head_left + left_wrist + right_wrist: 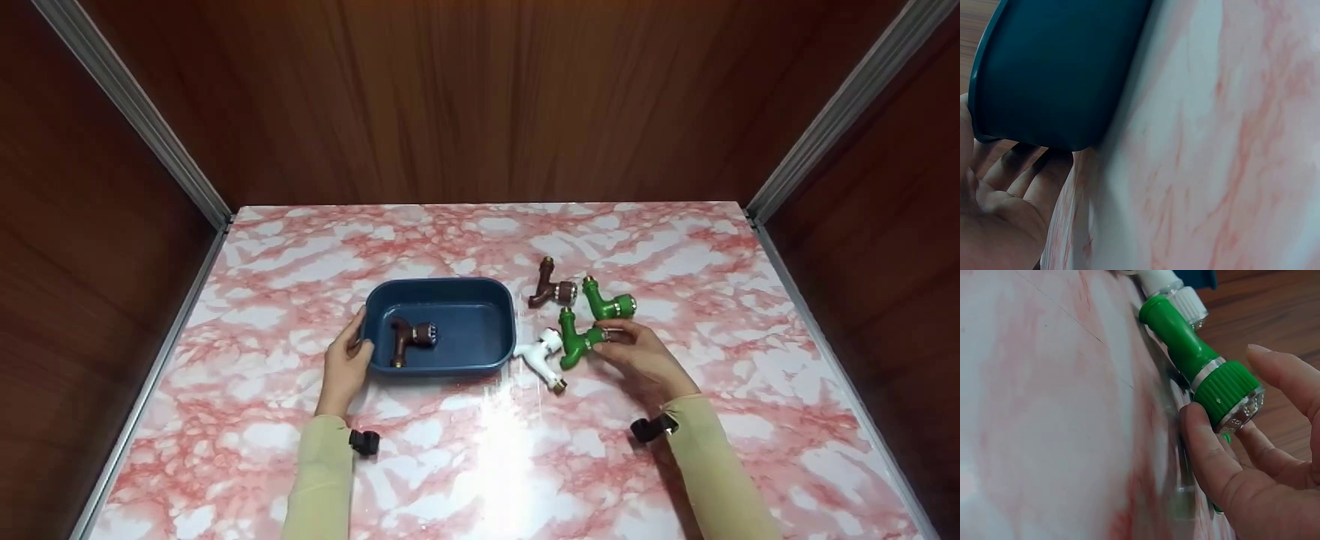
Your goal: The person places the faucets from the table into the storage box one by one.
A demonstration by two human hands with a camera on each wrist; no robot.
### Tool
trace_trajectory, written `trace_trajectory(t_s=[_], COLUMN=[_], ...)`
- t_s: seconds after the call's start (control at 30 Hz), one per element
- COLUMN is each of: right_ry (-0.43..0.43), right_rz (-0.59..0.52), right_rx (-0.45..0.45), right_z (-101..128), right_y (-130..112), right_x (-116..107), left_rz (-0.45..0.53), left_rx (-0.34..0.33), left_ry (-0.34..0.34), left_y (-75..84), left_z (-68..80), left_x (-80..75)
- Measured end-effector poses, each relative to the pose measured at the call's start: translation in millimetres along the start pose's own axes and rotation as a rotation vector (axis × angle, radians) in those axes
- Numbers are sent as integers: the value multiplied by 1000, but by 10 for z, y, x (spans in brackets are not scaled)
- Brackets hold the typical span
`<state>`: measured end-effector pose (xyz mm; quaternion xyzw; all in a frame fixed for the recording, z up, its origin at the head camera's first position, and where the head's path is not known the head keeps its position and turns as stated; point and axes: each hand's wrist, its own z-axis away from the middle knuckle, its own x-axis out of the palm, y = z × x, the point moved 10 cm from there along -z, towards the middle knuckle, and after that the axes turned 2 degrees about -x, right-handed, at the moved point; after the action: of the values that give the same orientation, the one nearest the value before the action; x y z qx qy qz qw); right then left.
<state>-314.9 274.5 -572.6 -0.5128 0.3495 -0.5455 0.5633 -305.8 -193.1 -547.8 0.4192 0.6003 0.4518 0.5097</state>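
My left hand (346, 367) holds the left end of a blue plastic tub (480, 370), thumb at the rim and fingertips hidden behind the end wall in the left wrist view. Inside the tub lies a brown tap (402, 341). My right hand (637, 356) reaches around the ridged knob of a green tap (1185, 346). In the right wrist view the thumb touches the knob, while a gap shows between it and the upper finger. Beside this tap, a white tap (538, 360) lies against the tub's right side.
A second green tap (606, 304) lies just beyond my right hand, and another brown tap (551, 289) lies to its left. The marble-patterned table (450, 457) has wood-grain panels (480, 105) at the back and sides.
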Motion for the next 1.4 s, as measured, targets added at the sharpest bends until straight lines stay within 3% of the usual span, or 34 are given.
trace_trajectory(t_s=[0.27, 0.5, 0.67, 0.8, 1.0, 1.23, 1.33, 1.4], right_ry=[21, 36, 47, 40, 18, 31, 29, 42], right_rz=[64, 74, 92, 64, 36, 77, 74, 66], right_rx=[0, 26, 8, 0, -1, 4, 2, 1], right_z=[-22, -48, -66, -72, -67, -70, -64, -62], right_y=[-26, -1, -16, -16, -19, -29, -28, -20], right_x=[-19, -35, -45, -43, -21, -33, -36, -50], left_rz=[7, 6, -9, 13, 7, 22, 25, 15], left_rx=[5, 15, 10, 14, 4, -9, -5, 5], left_ry=[23, -16, -16, -8, 4, -7, 3, 10], left_y=[-39, 269, 319, 278, 3, 105, -37, -47], left_z=[-11, 92, 112, 93, 5, 47, -8, -14], left_x=[-10, -2, -2, -7, 3, 6, 3, 0])
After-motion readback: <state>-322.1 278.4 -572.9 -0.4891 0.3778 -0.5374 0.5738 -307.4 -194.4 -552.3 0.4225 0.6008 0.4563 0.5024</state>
